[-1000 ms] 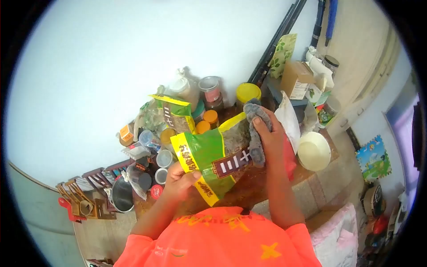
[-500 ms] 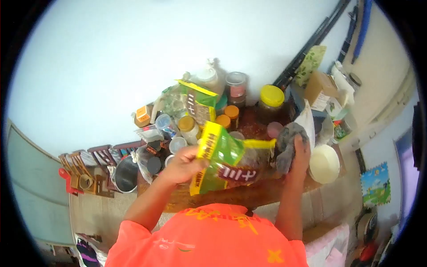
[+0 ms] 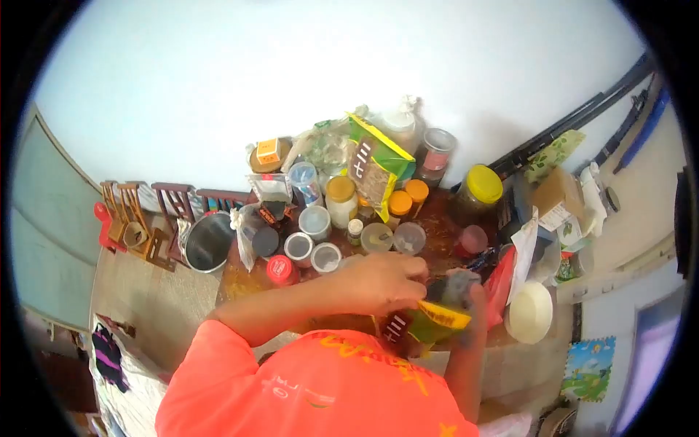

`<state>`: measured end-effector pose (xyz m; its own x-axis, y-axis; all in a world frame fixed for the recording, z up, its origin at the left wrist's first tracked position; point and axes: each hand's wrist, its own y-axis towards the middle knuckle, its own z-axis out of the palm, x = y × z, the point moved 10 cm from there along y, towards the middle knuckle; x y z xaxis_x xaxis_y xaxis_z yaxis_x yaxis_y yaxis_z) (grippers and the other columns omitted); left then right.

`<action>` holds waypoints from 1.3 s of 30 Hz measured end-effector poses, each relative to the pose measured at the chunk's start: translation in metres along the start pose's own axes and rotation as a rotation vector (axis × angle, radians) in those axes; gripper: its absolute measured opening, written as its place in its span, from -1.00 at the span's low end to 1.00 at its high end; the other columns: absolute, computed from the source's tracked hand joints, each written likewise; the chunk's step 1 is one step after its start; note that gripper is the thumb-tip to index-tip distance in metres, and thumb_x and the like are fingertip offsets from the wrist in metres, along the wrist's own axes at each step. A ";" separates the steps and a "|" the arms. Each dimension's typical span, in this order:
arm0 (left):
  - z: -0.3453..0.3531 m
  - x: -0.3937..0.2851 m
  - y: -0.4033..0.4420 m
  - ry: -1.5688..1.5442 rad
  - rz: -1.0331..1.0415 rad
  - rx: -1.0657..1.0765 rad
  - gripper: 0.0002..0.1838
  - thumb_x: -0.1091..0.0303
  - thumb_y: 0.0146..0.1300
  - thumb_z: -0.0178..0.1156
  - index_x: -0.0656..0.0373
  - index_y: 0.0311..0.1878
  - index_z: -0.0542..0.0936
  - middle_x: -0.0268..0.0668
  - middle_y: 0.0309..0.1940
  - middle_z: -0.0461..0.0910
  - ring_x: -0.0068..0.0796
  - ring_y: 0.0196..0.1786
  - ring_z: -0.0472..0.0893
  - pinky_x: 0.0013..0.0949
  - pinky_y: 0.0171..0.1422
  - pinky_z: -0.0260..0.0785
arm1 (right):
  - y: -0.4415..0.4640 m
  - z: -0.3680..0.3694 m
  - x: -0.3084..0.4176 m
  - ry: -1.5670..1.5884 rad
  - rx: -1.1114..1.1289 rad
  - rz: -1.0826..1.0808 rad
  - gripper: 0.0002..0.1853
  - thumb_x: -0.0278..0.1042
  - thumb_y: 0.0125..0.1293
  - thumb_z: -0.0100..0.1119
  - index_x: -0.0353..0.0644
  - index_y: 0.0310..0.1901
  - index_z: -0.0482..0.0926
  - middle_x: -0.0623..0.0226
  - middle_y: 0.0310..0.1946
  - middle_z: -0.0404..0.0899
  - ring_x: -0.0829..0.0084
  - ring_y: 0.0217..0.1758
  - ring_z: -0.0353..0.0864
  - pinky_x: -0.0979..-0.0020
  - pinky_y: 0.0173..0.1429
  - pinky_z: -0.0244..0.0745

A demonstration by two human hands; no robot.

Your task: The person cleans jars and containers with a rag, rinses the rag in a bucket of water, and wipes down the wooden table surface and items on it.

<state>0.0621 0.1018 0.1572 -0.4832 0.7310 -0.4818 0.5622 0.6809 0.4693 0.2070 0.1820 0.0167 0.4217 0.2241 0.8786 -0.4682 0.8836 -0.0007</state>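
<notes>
A green, yellow and brown printed bag (image 3: 429, 328) is tilted close to my body, low over the table's front edge. My left hand (image 3: 382, 282) is closed at its upper left edge; the fingertips are partly hidden. To the right, my right hand (image 3: 475, 302) is blurred and wrapped round a grey cloth (image 3: 459, 285), beside the bag's yellow end. A second bag (image 3: 378, 171) of the same print stands among the jars behind. Just beyond my left hand are two clear plastic tubs, a left one (image 3: 377, 238) and a right one (image 3: 409, 238).
Several jars crowd the wooden table (image 3: 440, 226), among them a yellow-lidded jar (image 3: 482, 186) and a red-lidded jar (image 3: 282, 269). A cream bowl (image 3: 530, 313) and a red plastic bag (image 3: 499, 288) are at the right. A metal pot (image 3: 207, 244) is beyond the left edge.
The printed bag has come down toward my body and turned. My left hand has moved right, and my right hand with the cloth has moved lower. The camera view has shifted.
</notes>
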 end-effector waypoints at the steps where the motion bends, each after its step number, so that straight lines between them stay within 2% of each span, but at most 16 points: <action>1: 0.002 -0.011 0.002 0.059 0.096 -0.002 -0.83 0.36 -0.02 0.31 0.11 -0.38 0.52 -0.29 -0.15 0.52 -0.14 -0.17 0.57 -0.18 -0.17 0.45 | 0.004 0.004 -0.006 0.274 0.025 0.041 -0.43 0.00 0.26 0.26 -0.28 0.14 0.47 0.30 -0.04 0.57 0.44 0.00 0.55 0.40 0.10 0.46; 2: 0.010 -0.018 0.001 0.063 0.149 0.021 -0.83 0.34 -0.12 0.30 0.09 -0.43 0.52 -0.29 -0.16 0.49 -0.19 -0.10 0.53 -0.19 -0.07 0.39 | 0.013 0.013 -0.012 0.444 0.053 0.069 -0.43 0.02 0.30 0.23 -0.26 0.17 0.44 0.26 0.04 0.53 0.38 0.06 0.54 0.35 0.16 0.45; 3: 0.012 -0.019 0.004 0.061 0.138 0.013 -0.83 0.34 -0.12 0.30 0.09 -0.43 0.52 -0.29 -0.16 0.49 -0.19 -0.10 0.53 -0.19 -0.07 0.39 | 0.012 0.017 -0.012 0.439 0.057 0.082 -0.43 0.02 0.30 0.23 -0.26 0.17 0.44 0.26 0.04 0.53 0.38 0.06 0.54 0.35 0.16 0.45; 5: 0.013 -0.041 0.007 0.059 0.300 -0.033 -0.84 0.33 -0.13 0.27 0.06 -0.44 0.52 -0.28 -0.20 0.45 -0.25 -0.13 0.50 -0.21 -0.04 0.33 | 0.006 0.062 0.025 -0.066 0.088 -0.005 -0.47 -0.02 0.34 0.20 -0.25 0.17 0.44 0.25 0.08 0.51 0.36 0.11 0.52 0.33 0.22 0.41; 6: 0.007 -0.045 0.008 0.127 0.359 -0.167 -0.86 0.33 -0.14 0.24 0.05 -0.45 0.51 -0.30 -0.22 0.43 -0.28 -0.13 0.48 -0.19 -0.05 0.30 | 0.009 0.074 0.025 -0.480 0.243 -0.093 -0.49 -0.05 0.34 0.20 -0.25 0.16 0.45 0.25 0.11 0.50 0.36 0.14 0.50 0.33 0.26 0.37; 8: 0.010 -0.041 0.010 0.119 0.336 -0.169 -0.85 0.32 -0.14 0.24 0.05 -0.45 0.51 -0.30 -0.21 0.43 -0.28 -0.13 0.48 -0.19 -0.05 0.30 | 0.002 0.093 0.018 -0.660 0.340 -0.128 -0.50 -0.06 0.34 0.20 -0.25 0.15 0.46 0.25 0.11 0.51 0.36 0.14 0.50 0.33 0.26 0.37; 13: 0.007 -0.029 0.001 0.146 0.237 -0.185 -0.84 0.30 -0.15 0.27 0.03 -0.45 0.52 -0.32 -0.20 0.44 -0.29 -0.15 0.51 -0.23 -0.10 0.33 | -0.007 0.093 -0.009 -0.596 0.322 -0.029 -0.50 -0.07 0.34 0.21 -0.26 0.15 0.46 0.26 0.10 0.52 0.37 0.14 0.51 0.33 0.26 0.38; 17: -0.003 -0.008 -0.005 0.140 0.140 -0.255 -0.86 0.34 -0.09 0.29 0.05 -0.43 0.53 -0.32 -0.16 0.48 -0.30 -0.20 0.57 -0.24 -0.21 0.45 | -0.010 0.079 -0.029 -0.507 0.252 0.038 -0.51 -0.08 0.34 0.21 -0.26 0.15 0.46 0.27 0.09 0.52 0.37 0.14 0.51 0.33 0.25 0.38; 19: -0.014 0.020 -0.008 0.153 -0.148 -0.211 -0.86 0.36 -0.03 0.31 0.08 -0.42 0.53 -0.31 -0.19 0.49 -0.27 -0.22 0.58 -0.24 -0.23 0.48 | -0.016 0.074 -0.041 -0.453 0.223 0.071 -0.51 -0.09 0.34 0.21 -0.26 0.15 0.47 0.27 0.09 0.53 0.37 0.14 0.52 0.33 0.25 0.38; 20: -0.037 0.013 -0.007 0.187 -0.049 -0.278 -0.87 0.36 0.06 0.31 0.10 -0.41 0.53 -0.31 -0.23 0.51 -0.26 -0.22 0.59 -0.26 -0.25 0.49 | -0.019 0.072 -0.047 -0.433 0.213 0.088 -0.51 -0.09 0.34 0.21 -0.26 0.15 0.47 0.27 0.08 0.53 0.38 0.14 0.52 0.33 0.25 0.39; 22: -0.073 0.019 -0.012 0.298 -0.018 -0.408 -0.80 0.25 0.16 0.34 0.14 -0.40 0.57 -0.26 -0.23 0.54 -0.26 -0.21 0.58 -0.29 -0.21 0.49 | -0.022 0.065 -0.063 -0.411 0.186 0.137 -0.52 -0.10 0.34 0.21 -0.26 0.15 0.47 0.28 0.08 0.53 0.38 0.14 0.52 0.33 0.25 0.39; 24: -0.112 0.025 -0.020 0.308 -0.074 -0.487 -0.79 0.31 0.14 0.36 0.20 -0.36 0.56 -0.22 -0.23 0.53 -0.17 -0.20 0.57 -0.20 -0.14 0.44 | -0.026 0.043 -0.082 -0.331 0.131 0.211 -0.52 -0.10 0.33 0.22 -0.26 0.15 0.47 0.28 0.08 0.54 0.38 0.14 0.52 0.33 0.25 0.39; 26: -0.137 0.025 -0.025 0.313 -0.072 -0.471 -0.82 0.38 0.08 0.41 0.22 -0.33 0.61 -0.22 -0.25 0.56 -0.23 -0.23 0.57 -0.26 -0.17 0.42 | -0.034 0.011 -0.111 -0.164 0.052 0.365 -0.52 -0.11 0.33 0.22 -0.26 0.15 0.47 0.28 0.07 0.54 0.38 0.13 0.52 0.33 0.24 0.39; 27: -0.144 0.028 -0.028 0.310 -0.105 -0.455 -0.84 0.41 0.08 0.40 0.21 -0.32 0.62 -0.23 -0.25 0.55 -0.27 -0.25 0.57 -0.30 -0.21 0.42 | -0.047 -0.022 -0.145 0.007 0.011 0.578 -0.56 -0.17 0.34 0.22 -0.27 0.14 0.49 0.28 0.01 0.60 0.38 0.07 0.58 0.32 0.18 0.48; 32: -0.153 0.046 -0.041 0.494 -0.149 -0.370 -0.87 0.49 0.08 0.36 0.20 -0.29 0.64 -0.26 -0.26 0.53 -0.33 -0.30 0.57 -0.35 -0.28 0.40 | -0.059 -0.028 -0.128 0.191 -0.072 0.528 -0.58 -0.22 0.34 0.21 -0.31 0.12 0.49 0.20 -0.05 0.63 0.34 -0.05 0.66 0.29 0.04 0.61; 39: -0.156 0.100 -0.064 0.558 -0.222 -0.277 -0.86 0.50 0.06 0.36 0.19 -0.32 0.59 -0.23 -0.29 0.51 -0.23 -0.29 0.57 -0.31 -0.28 0.41 | -0.082 -0.049 -0.141 0.216 -0.151 0.562 -0.58 -0.28 0.35 0.20 -0.30 0.17 0.46 0.21 -0.03 0.62 0.34 -0.03 0.65 0.28 0.08 0.59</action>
<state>-0.1265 0.1382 0.1946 -0.8848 0.4344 -0.1687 0.2514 0.7499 0.6120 0.2232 0.0981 -0.1307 0.2980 0.7361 0.6077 -0.5559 0.6514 -0.5164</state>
